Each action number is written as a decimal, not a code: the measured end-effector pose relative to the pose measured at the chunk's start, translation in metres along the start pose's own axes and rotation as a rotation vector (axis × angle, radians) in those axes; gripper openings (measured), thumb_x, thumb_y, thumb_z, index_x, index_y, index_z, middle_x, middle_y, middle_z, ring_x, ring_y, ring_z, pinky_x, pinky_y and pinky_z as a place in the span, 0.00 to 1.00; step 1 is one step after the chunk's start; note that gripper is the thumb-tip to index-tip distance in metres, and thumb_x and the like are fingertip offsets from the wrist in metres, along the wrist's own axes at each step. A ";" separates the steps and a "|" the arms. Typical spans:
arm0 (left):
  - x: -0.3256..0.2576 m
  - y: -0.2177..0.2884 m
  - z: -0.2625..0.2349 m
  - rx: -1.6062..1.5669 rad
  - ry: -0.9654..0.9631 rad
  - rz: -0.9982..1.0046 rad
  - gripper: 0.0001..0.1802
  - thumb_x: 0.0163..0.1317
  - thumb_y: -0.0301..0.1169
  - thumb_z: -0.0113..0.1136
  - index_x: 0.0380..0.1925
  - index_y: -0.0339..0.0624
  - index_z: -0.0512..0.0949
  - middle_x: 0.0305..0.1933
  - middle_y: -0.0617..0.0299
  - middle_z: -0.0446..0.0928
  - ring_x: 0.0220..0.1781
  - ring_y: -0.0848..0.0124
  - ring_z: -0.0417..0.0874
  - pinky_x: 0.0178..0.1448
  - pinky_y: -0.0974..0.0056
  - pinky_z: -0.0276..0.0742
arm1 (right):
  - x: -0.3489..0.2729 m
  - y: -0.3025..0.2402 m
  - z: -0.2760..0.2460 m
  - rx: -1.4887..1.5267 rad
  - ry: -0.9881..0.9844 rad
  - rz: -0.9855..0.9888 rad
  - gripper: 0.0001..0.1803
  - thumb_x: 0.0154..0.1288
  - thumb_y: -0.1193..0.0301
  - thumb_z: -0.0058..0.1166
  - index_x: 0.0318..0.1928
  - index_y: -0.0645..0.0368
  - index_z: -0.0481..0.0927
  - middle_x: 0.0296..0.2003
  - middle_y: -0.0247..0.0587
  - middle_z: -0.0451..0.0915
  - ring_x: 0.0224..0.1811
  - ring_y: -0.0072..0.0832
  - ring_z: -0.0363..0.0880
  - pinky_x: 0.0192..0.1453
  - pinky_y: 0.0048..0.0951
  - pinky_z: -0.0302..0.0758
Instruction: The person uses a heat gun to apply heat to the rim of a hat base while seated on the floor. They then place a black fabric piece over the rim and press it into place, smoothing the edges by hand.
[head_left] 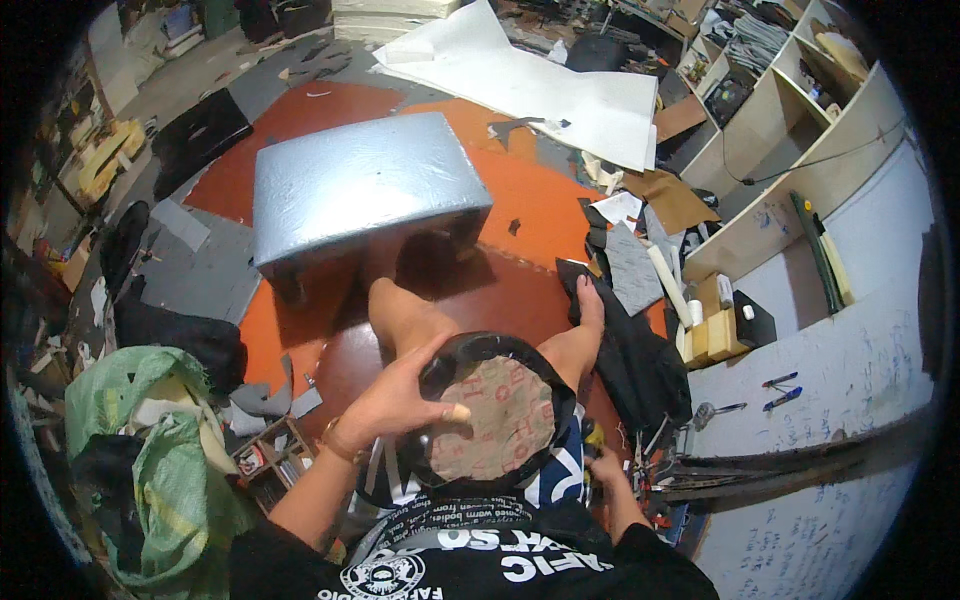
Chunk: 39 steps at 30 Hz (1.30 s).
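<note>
The shirt (490,580) lies nearest, at six o'clock; just above it, over the lap, is the round pad (500,415). The left hand (402,395) pinches its rim at ten o'clock; whether the right hand (606,468), at five o'clock, grips anything, I cannot tell. Probably best: hold the rim steady, its black edging smooth. The patterned side faces the camera; nearly circular, it shows no clear long axis.
</note>
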<state>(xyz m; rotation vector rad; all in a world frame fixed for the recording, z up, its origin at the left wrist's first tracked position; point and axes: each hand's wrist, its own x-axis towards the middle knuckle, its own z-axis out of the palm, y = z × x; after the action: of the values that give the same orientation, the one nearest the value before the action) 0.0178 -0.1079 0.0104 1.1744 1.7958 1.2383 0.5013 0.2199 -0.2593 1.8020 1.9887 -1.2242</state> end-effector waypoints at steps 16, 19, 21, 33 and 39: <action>-0.018 0.025 0.023 0.141 0.135 -0.061 0.62 0.51 0.41 0.90 0.84 0.42 0.64 0.77 0.44 0.74 0.80 0.51 0.75 0.84 0.50 0.69 | -0.199 -0.412 0.022 -0.058 0.331 -1.729 0.28 0.56 0.74 0.76 0.61 0.54 0.89 0.50 0.41 0.87 0.50 0.44 0.85 0.55 0.44 0.81; -0.023 0.025 0.023 0.166 0.157 -0.099 0.62 0.51 0.39 0.90 0.84 0.43 0.63 0.76 0.45 0.74 0.80 0.51 0.75 0.84 0.50 0.70 | -0.194 -0.434 0.040 -0.083 0.295 -1.748 0.28 0.60 0.70 0.73 0.63 0.55 0.88 0.52 0.40 0.88 0.53 0.46 0.84 0.57 0.46 0.78; -0.024 0.023 0.022 0.157 0.177 -0.069 0.61 0.52 0.38 0.89 0.84 0.44 0.64 0.75 0.45 0.75 0.78 0.51 0.76 0.83 0.50 0.71 | -0.182 -0.436 0.045 -0.130 0.270 -1.830 0.26 0.57 0.72 0.71 0.59 0.56 0.89 0.53 0.38 0.88 0.50 0.42 0.85 0.54 0.44 0.79; -0.026 0.033 0.026 0.213 0.123 -0.143 0.47 0.65 0.39 0.79 0.84 0.68 0.68 0.73 0.40 0.73 0.68 0.37 0.83 0.70 0.45 0.84 | -0.164 -0.420 0.033 -0.109 0.154 -1.983 0.25 0.51 0.74 0.69 0.54 0.58 0.90 0.47 0.35 0.88 0.45 0.39 0.86 0.50 0.41 0.83; -0.032 0.042 0.029 0.372 0.083 -0.220 0.39 0.70 0.40 0.76 0.80 0.71 0.74 0.75 0.37 0.69 0.71 0.35 0.81 0.72 0.45 0.83 | -0.149 -0.376 -0.002 -0.100 0.367 -1.851 0.21 0.53 0.80 0.70 0.50 0.56 0.92 0.43 0.39 0.91 0.38 0.40 0.84 0.48 0.39 0.84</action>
<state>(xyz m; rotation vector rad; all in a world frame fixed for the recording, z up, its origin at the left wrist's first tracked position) 0.0688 -0.1208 0.0407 1.0939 2.2175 0.8604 0.2014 0.1415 0.0008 -0.4759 3.7459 -0.7976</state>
